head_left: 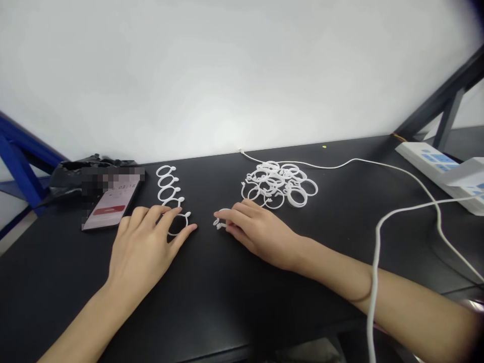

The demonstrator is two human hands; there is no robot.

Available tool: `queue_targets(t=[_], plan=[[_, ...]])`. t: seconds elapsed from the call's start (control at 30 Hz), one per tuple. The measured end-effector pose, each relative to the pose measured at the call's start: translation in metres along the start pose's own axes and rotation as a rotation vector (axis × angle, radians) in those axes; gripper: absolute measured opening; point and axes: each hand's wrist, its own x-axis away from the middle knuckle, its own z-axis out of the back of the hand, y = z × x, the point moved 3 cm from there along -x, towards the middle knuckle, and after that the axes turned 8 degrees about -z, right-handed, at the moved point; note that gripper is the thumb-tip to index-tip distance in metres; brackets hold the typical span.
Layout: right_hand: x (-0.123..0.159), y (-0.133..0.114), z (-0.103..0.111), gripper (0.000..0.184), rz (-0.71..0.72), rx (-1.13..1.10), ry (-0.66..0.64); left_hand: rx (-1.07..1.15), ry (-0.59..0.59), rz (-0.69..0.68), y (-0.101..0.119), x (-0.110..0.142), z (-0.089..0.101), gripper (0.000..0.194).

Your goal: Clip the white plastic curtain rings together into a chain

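My left hand [141, 239] rests palm down at the near end of a column of several white plastic rings [166, 192]. Its fingers are spread, with thumb and index finger on either side of the nearest white ring [187, 222], which they partly cover. Each ring in the column carries a small tab on its right. Across a gap, my right hand [260, 229] pinches another white plastic ring [223, 210] with a small loop; the fingers hide much of it. Just beyond that hand lies a tangled pile of white rings [272, 181].
A phone [113, 199] with a lit screen leans beside a black plastic bag [71, 176] at left. From the wall, a white cable [333, 166] crosses the black table [212, 292] and loops over my right forearm. White boxes with blue labels [434, 161] stand at right.
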Motion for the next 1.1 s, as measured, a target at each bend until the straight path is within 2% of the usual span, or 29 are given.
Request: queue_targets(t=[0.13, 0.4, 0.57, 0.73, 0.9, 1.1], plan=[[0.002, 0.000, 0.001, 0.033, -0.101, -0.181, 0.034, 0.011, 0.016, 0.015, -0.001, 0.000, -0.001, 0.031], [0.001, 0.000, 0.006, 0.030, -0.177, -0.315, 0.071, 0.034, 0.043, 0.036, -0.004, 0.000, 0.001, 0.033], [0.000, -0.002, 0.008, 0.016, -0.267, -0.497, 0.077, 0.237, 0.120, -0.031, 0.013, -0.006, 0.009, 0.040], [0.000, -0.005, 0.008, 0.010, -0.312, -0.668, 0.029, 0.372, 0.122, -0.101, 0.034, -0.012, 0.013, 0.055], [-0.001, -0.007, 0.009, 0.009, -0.256, -0.569, 0.024, 0.403, 0.152, -0.129, 0.037, -0.014, 0.013, 0.040], [0.003, -0.009, 0.006, 0.023, -0.055, -0.291, 0.098, 0.400, 0.151, -0.125, 0.037, -0.015, 0.013, 0.032]])
